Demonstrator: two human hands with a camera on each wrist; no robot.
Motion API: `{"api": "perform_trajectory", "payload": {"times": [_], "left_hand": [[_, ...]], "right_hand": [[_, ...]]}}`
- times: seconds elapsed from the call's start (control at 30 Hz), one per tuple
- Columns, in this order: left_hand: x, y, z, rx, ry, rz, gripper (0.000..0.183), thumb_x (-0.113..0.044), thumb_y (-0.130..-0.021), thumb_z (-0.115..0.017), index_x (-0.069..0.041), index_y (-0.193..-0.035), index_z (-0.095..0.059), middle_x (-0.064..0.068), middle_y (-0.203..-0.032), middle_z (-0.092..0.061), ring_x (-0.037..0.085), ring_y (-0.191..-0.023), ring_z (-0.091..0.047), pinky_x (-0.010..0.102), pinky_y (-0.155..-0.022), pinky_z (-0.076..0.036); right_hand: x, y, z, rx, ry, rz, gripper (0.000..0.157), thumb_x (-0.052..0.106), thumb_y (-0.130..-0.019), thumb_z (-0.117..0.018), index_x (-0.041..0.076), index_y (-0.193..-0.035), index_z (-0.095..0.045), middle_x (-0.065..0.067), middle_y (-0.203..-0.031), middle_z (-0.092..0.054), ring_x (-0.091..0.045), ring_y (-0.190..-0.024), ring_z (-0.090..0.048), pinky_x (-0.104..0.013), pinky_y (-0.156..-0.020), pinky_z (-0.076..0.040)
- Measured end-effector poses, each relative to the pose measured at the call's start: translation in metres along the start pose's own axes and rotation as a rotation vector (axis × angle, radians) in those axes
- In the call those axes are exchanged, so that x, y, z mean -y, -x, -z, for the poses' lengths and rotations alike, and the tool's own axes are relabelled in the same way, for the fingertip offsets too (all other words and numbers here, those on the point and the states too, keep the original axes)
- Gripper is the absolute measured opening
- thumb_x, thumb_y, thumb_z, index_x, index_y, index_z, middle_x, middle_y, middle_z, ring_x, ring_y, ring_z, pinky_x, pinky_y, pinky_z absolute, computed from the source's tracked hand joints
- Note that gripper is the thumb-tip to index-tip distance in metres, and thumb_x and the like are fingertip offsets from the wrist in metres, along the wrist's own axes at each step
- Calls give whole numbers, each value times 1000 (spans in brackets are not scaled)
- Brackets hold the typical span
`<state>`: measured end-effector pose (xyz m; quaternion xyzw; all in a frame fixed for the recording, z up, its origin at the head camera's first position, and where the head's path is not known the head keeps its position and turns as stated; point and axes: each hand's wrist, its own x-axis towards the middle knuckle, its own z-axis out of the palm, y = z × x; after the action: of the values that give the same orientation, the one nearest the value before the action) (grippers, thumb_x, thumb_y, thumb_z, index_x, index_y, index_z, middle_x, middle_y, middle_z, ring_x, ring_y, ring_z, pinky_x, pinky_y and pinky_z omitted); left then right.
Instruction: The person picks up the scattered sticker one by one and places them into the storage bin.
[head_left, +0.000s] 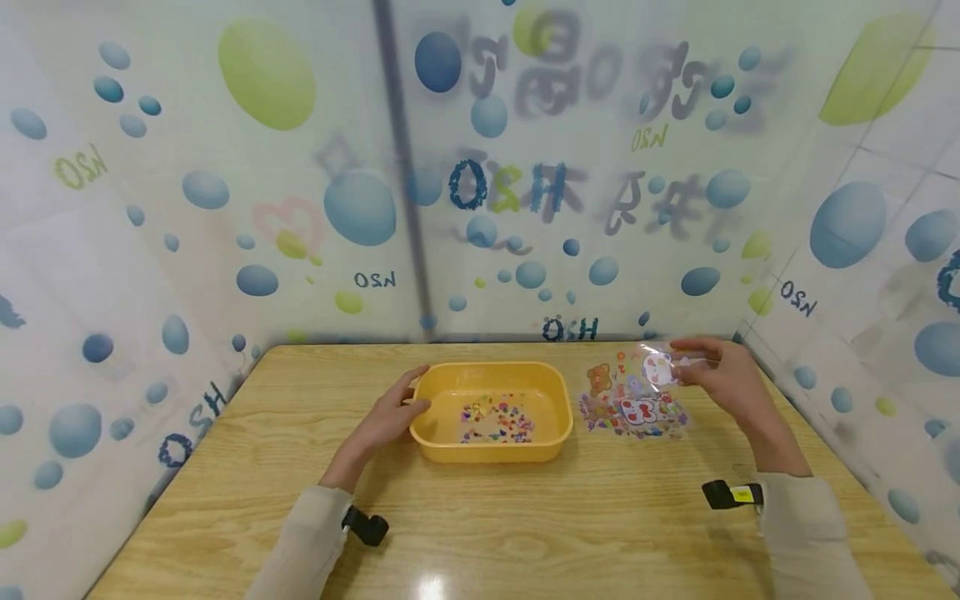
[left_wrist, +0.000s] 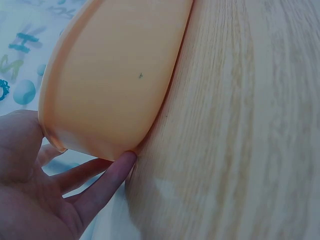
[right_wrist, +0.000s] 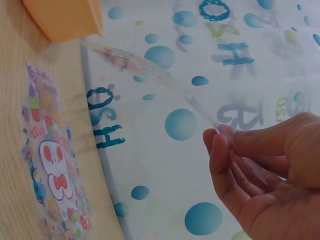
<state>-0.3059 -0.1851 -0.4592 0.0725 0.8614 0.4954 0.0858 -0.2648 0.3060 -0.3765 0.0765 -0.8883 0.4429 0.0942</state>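
Risk: creasing or dropping clear sticker sheet (head_left: 658,368), bowed & lifted R of yellow tray (head_left: 487,452), b/c pinched at one edge only by R hand (head_left: 720,379). Also poss. spill of small bits (head_left: 517,423) inside tray if tipped. R fingers curled, raised off counter (head_left: 480,508), near second sheet (head_left: 641,412) R of tray. W/ L hand (head_left: 393,417), gripping tray's L end.

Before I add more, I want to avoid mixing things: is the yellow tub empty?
No, small multicoloured pieces lie scattered on the bottom of the yellow tub.
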Motion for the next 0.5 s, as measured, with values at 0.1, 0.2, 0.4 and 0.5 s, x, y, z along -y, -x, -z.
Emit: {"api": "perform_trajectory", "payload": {"times": [0.1,0.2,0.4,0.5], "left_hand": [[0,0,0,3,8,-3,57,-26,-99,-52,-36,-149,-28,17,-141,-45,32,-114,-56,37,-78,-56],[1,1,-1,5,21,-3,57,-25,-99,-52,-35,-149,-27,18,-140,-45,32,-112,-57,37,-77,-57],[0,0,0,6,26,6,57,-26,-99,-52,-37,-149,-28,18,-140,-45,32,-112,-57,36,-77,-57],[0,0,1,3,22,2,57,-25,-99,-52,-36,-150,-27,18,-141,-45,33,-114,-56,37,-77,-57]], "right_hand": [[3,1,0,-19,-9,24,37,13,-94,-60,1,-129,-57,-18,-114,-64,-8,-78,-68,-19,-71,-52],[7,1,1,-41,-10,42,39,15,-93,-63,2,-129,-57,-8,-104,-69,-7,-76,-67,-18,-69,-52],[16,3,0,-79,-2,70,41,20,-91,-66,3,-127,-58,6,-100,-68,-8,-75,-68,-17,-69,-52],[21,2,-4,-89,6,77,43,23,-89,-69,4,-127,-59,1,-99,-71,-8,-74,-68,-16,-70,-51]]}}
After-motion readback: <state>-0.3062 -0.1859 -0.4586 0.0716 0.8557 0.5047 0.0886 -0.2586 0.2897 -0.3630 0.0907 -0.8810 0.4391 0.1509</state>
